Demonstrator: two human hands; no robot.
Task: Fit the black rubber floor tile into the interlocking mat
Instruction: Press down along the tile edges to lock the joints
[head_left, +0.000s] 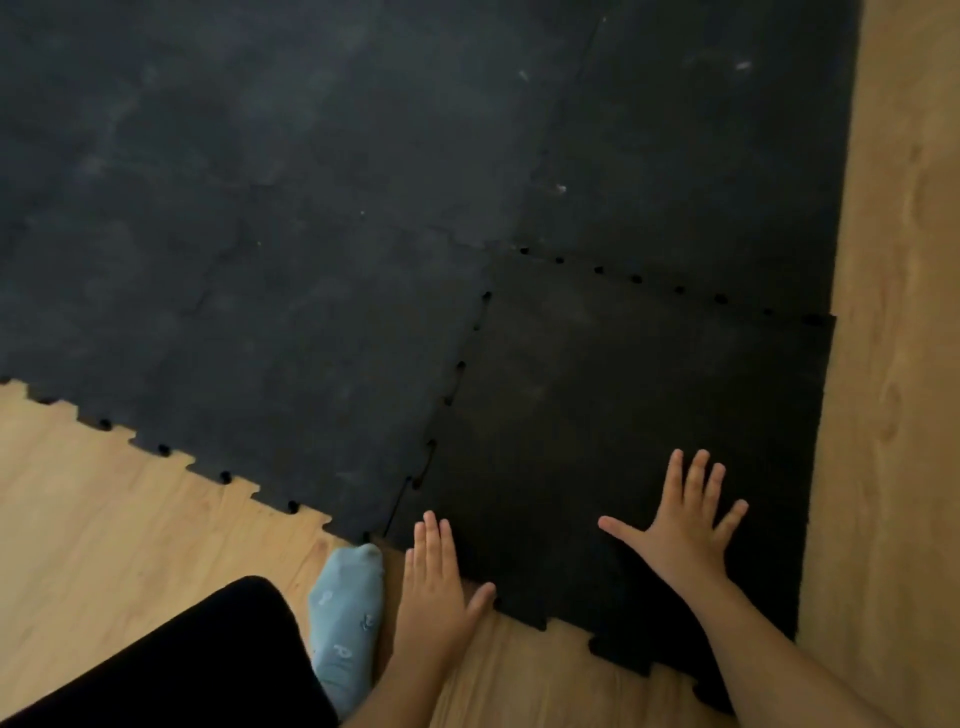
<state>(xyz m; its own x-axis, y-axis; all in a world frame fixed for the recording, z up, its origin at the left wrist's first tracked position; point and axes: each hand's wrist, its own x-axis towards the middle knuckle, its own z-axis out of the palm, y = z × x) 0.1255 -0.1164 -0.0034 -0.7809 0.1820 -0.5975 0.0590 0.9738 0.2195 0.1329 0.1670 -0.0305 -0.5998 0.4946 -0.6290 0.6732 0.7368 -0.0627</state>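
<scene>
Your black tile (623, 415) lies flat at about 4 o'clock in the view, set into the corner of the interlocking mat (260, 234). Its left edge meets the mat along the toothed seam (457, 374), and its far edge meets another mat piece at about 1 o'clock. Small dark gaps show along both seams, so I judge that the teeth are not all seated yet.

The risk from here is that you press only near the front edge. Then the far teeth may stay lifted, or the tile may slide toward the wooden floor (893, 364) at 3 o'clock, where nothing holds it. A tooth that sits on top of its neighbour could bend and leave a bump.

Your left hand (434, 582) is open and flat at 6 o'clock, fingers together on the near left corner of the tile, thumb at its front edge. Your right hand (685, 525) is open with fingers spread wide, palm down on the tile at 5 o'clock. Neither hand grips anything. A foot in a light blue sock (343, 623) rests on the floor just beside the left hand.
</scene>
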